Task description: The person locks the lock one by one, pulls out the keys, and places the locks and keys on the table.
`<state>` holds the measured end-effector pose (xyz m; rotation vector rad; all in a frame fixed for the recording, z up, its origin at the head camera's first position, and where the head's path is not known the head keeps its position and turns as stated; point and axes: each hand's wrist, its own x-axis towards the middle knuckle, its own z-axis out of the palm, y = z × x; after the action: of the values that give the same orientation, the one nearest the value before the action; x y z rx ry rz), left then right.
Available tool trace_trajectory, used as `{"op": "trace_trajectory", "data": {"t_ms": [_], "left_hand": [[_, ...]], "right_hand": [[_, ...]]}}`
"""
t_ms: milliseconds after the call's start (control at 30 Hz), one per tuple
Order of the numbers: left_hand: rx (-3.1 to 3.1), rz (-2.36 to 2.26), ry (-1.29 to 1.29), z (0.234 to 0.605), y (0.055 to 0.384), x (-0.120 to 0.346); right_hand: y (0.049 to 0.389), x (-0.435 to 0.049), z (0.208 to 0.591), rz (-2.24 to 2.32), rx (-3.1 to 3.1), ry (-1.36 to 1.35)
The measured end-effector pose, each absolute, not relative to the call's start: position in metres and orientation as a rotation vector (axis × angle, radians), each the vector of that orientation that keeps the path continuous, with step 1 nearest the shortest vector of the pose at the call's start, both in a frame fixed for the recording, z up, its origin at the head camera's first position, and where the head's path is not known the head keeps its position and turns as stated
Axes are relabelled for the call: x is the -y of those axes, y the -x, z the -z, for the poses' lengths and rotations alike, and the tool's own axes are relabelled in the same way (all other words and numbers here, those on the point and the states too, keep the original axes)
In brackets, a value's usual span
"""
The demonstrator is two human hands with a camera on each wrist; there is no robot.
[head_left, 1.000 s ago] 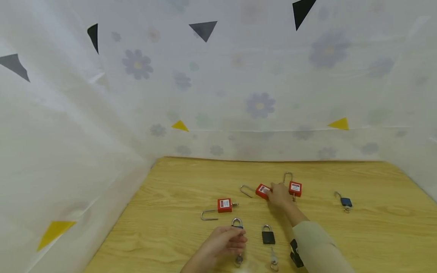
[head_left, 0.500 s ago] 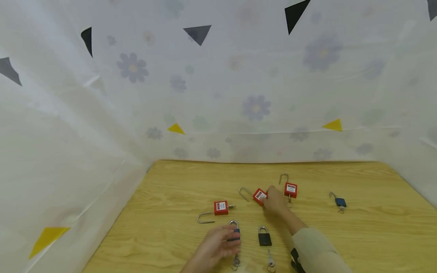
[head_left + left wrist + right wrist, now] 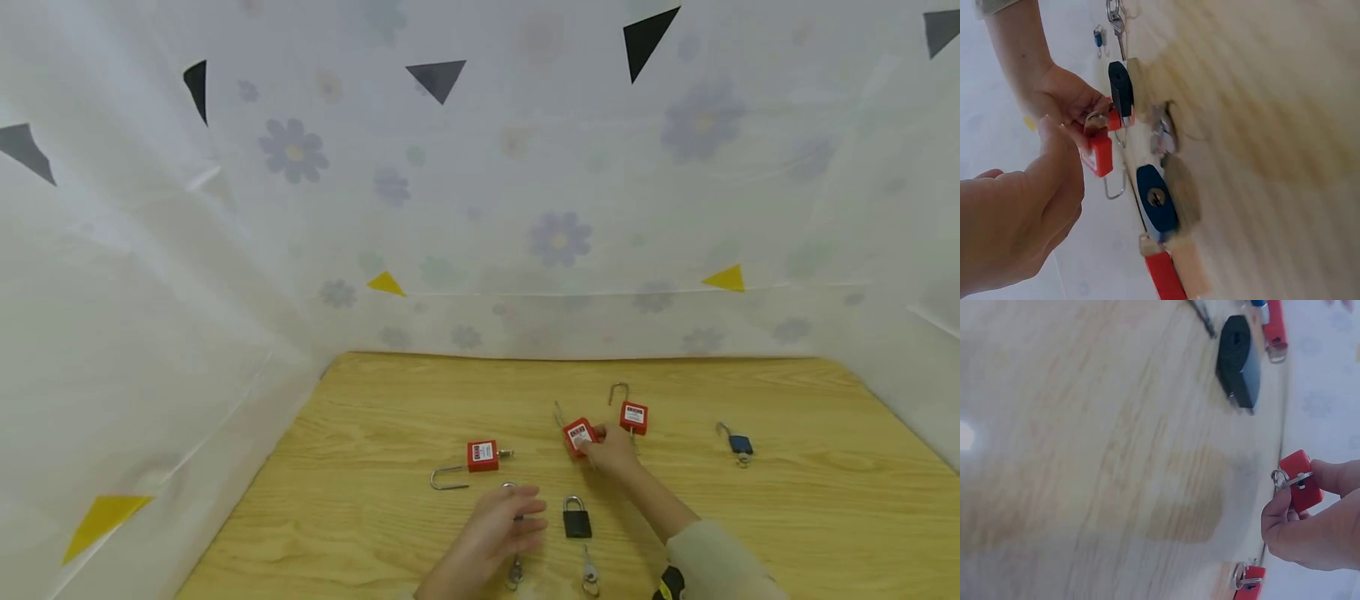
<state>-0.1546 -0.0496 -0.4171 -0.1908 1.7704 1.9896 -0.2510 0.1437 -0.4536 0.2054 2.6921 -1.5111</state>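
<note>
My right hand point(image 3: 613, 457) pinches an open red padlock point(image 3: 580, 437) between thumb and fingers. In the right wrist view a key with a ring point(image 3: 1297, 481) sits in its bottom. My left hand point(image 3: 487, 533) hovers with fingers extended over a blue padlock point(image 3: 1157, 199), hiding most of it from the head view; it holds nothing. A key point(image 3: 514, 573) lies just below that padlock. Between the hands a black padlock point(image 3: 577, 523) lies closed, its key point(image 3: 590, 573) apart from it.
Another open red padlock point(image 3: 483, 456) with a key lies to the left. A third red one point(image 3: 633, 417) lies behind the right hand. Farther right is an open small blue padlock point(image 3: 739, 444). A black item point(image 3: 670, 582) shows beside the right sleeve. White sheeting point(image 3: 450, 208) walls the wooden table.
The right hand has picked up the red padlock and turned it, so its shackle now points up instead of left. My left hand has moved slightly right, fingers straighter, over the blue padlock.
</note>
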Motion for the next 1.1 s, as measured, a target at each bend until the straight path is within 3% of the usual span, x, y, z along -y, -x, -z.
{"op": "trace_trajectory", "data": {"t_ms": [467,1100], "left_hand": [[-1.812,-2.012,0.183,0.404,0.19,-0.001],[-1.82,-1.885,0.008,0.405,0.168,-0.002]], "right_hand": [[0.18,-0.141,0.408,1.943,-2.15,-0.134],[0.126,-0.137,0.41,1.911,-2.379,-0.238]]}}
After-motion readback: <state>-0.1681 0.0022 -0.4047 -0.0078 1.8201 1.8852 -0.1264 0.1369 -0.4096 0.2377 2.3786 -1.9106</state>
